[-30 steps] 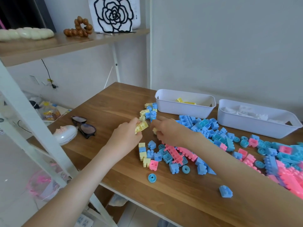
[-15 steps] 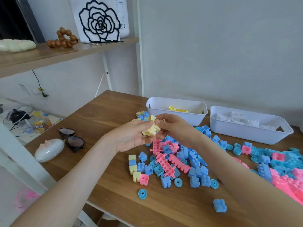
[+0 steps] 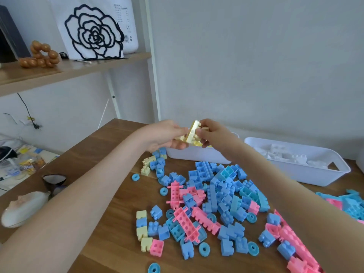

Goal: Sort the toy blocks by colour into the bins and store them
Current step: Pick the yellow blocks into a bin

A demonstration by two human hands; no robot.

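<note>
Yellow studded plastic blocks (image 3: 192, 132) are pinched between fingers of left hand (image 3: 163, 134) and right hand (image 3: 215, 133).

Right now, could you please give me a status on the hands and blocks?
Left hand and right hand both gripping. Yellow blocks held over the bin. Nothing in the way.

One wide-angle view worn on the person's head, looking forward and down, close above the worktop (image 3: 118, 253), left hand (image 3: 165, 134) and right hand (image 3: 214, 133) mid-frame, wall (image 3: 256, 66) straight ahead, shelf (image 3: 78, 68) upper left.
</note>
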